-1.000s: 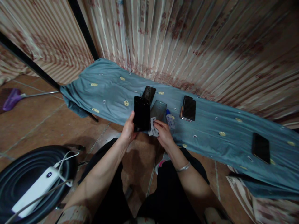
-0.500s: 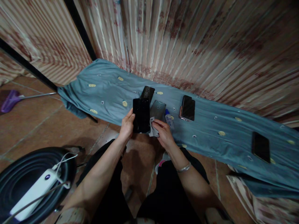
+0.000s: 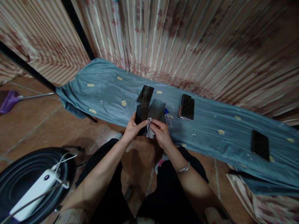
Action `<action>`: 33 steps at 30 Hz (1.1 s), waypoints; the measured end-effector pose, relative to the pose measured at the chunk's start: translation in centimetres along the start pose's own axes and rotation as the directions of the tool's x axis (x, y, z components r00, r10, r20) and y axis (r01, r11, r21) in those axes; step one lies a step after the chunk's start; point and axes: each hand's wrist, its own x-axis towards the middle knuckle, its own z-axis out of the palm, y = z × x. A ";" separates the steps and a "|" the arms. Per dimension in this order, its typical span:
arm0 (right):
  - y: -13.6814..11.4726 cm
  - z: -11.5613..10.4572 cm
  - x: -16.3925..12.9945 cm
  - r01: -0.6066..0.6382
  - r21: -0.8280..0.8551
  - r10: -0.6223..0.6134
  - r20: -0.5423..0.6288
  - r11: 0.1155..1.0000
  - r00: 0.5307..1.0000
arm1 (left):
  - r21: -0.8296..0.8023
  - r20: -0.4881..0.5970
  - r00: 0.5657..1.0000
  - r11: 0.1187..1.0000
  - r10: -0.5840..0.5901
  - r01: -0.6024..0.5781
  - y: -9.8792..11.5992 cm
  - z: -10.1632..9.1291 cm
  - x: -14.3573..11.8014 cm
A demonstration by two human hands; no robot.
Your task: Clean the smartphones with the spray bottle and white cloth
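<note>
My left hand [image 3: 132, 127] is closed around a black smartphone [image 3: 141, 113], which is tilted and partly hidden by the fingers. Its thumb reaches across to a small grey cloth [image 3: 150, 133]. My right hand [image 3: 161, 132] pinches that cloth against the phone's right edge. Just beyond lie a dark phone with a speckled surface [image 3: 146, 94] and a grey phone or clear case [image 3: 157, 109]. A small clear bottle with a blue cap [image 3: 168, 119] lies right of the grey one, near my right fingers.
Blue-green cloth with yellow pineapples [image 3: 109, 93] covers the long bench. Stacked phones [image 3: 187, 107] lie right of the bottle, and another dark phone [image 3: 260, 145] is far right. A coiled black hose [image 3: 14, 177] with a white power bank [image 3: 32, 194] sits lower left. Striped curtain [image 3: 149, 37] hangs behind.
The phone in my left hand has turned from face-up flat to a tilted, edge-on pose. My left thumb has moved over to the cloth, and the hands are closer together.
</note>
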 end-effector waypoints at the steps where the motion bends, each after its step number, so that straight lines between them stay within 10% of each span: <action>1: 0.0 -0.1 0.0 0.007 -0.012 -0.007 -0.003 1.000 1.000 | -0.007 0.006 1.000 1.000 -0.019 0.019 0.1 0.2 -0.1; 7: -0.5 -1.0 0.7 0.184 -0.198 -0.186 0.006 0.963 0.982 | -0.139 0.137 0.980 0.977 -0.142 0.161 -0.1 1.2 -1.2; 17: -1.0 -0.7 -0.6 0.594 -0.487 -0.519 0.295 0.641 0.802 | -0.428 0.233 0.930 0.828 -0.285 0.361 0.1 1.4 -1.4; 26: -1.7 -1.7 0.4 0.627 -0.622 -0.562 0.338 0.469 0.755 | -0.351 0.331 0.868 0.806 -0.369 0.477 -0.9 2.1 -2.6; 33: -1.0 -2.7 1.6 0.546 -0.687 -0.522 0.276 0.481 0.807 | -0.329 0.421 0.860 0.836 -0.288 0.440 0.2 2.0 -3.2</action>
